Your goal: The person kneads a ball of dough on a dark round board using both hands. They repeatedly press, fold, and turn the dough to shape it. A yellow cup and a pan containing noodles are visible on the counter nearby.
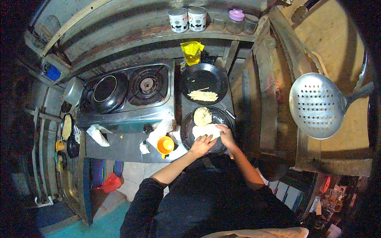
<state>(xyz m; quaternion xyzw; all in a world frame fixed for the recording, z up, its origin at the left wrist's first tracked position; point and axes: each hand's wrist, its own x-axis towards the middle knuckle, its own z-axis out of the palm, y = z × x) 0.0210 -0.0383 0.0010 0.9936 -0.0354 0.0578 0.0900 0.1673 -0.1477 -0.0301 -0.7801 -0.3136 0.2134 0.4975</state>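
Observation:
A flattened piece of pale dough [205, 131] lies in the lower black pan [187, 148], right in front of me. My left hand [202, 146] rests its spread fingers on the near edge of this dough. At the dough's right edge, my right hand [226, 136] pinches it between thumb and fingers; part of the grip is hidden. A round lump of dough [203, 116] sits in the same pan, touching the flat piece's far side. Behind it, the upper black pan [202, 76] holds a bundle of thin cut dough strips [203, 95].
To the left stands a two-burner gas stove [148, 111], an upturned black wok [114, 99] on its left burner. An orange cup [165, 145] and white plastic bags [160, 131] are near my left forearm. A yellow oil pouch [192, 53] stands behind; a perforated skimmer [317, 105] hangs right.

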